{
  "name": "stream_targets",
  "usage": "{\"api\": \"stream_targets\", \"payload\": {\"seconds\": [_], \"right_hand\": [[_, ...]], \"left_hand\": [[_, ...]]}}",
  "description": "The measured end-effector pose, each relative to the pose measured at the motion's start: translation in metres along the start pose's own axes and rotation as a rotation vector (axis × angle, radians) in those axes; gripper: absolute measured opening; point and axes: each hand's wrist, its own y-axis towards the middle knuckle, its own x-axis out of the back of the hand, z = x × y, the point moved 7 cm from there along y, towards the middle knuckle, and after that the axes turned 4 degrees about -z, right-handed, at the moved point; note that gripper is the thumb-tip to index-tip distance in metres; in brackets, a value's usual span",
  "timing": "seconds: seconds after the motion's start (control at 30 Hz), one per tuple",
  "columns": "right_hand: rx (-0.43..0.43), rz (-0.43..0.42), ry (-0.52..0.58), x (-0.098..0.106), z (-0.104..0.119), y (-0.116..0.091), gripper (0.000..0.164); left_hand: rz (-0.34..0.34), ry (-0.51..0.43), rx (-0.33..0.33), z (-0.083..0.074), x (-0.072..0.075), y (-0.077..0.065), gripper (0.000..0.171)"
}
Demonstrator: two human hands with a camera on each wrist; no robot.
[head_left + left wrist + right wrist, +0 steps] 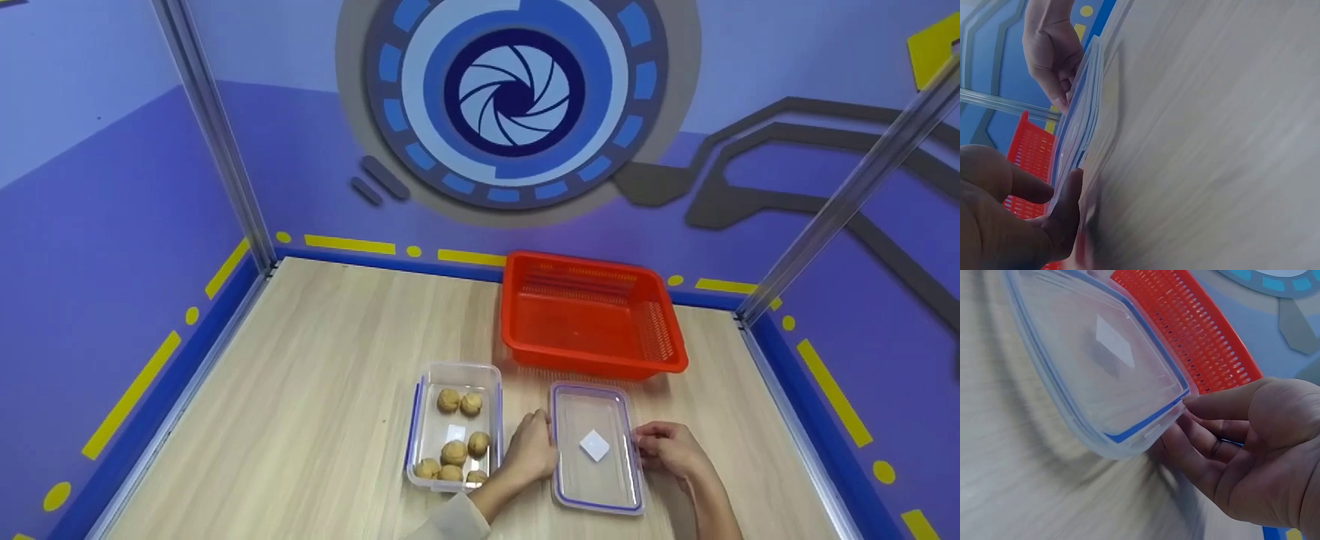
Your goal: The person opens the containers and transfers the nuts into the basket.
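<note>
A clear plastic lid with a blue seal (pixel 592 484) and a white square label lies between my two hands, face up and lengthwise. My left hand (pixel 531 450) pinches its left edge; in the left wrist view, the thumb and a finger (pixel 1027 183) close on the rim. On the opposite side my right hand (pixel 671 448) grips the edge, thumb on top and fingers below in the right wrist view. A shadow shows under the lid, which hangs close over the table. Left of it stands a clear container (pixel 484 381) with several walnuts (pixel 454 453) inside, partly covered by my left forearm.
A red perforated basket (pixel 592 367) stands behind the lid, near the back wall. Wood-grain table (pixel 322 375) stretches to the left of the container. Blue and purple printed panels with metal corner posts (pixel 225 142) enclose the table at the back and sides.
</note>
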Motion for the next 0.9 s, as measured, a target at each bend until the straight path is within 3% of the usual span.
{"api": "stream_targets", "payload": {"seconds": [0.2,0.4,0.9], "right_hand": [[-0.061,-0.093,-0.055,-0.0013,-0.0067,0.0020,0.012],[-0.048,-0.123,-0.101,-0.0044,-0.0052,0.0023,0.010],[-0.038,-0.135,-0.167,-0.0064,-0.0026,0.0047,0.007]], "left_hand": [[0.002,0.073,-0.018,-0.0006,-0.0046,0.0008,0.042],[-0.015,0.145,-0.049,-0.0019,-0.0041,0.0022,0.040],[0.041,0.095,0.032,0.0023,-0.0044,0.0063,0.044]]}}
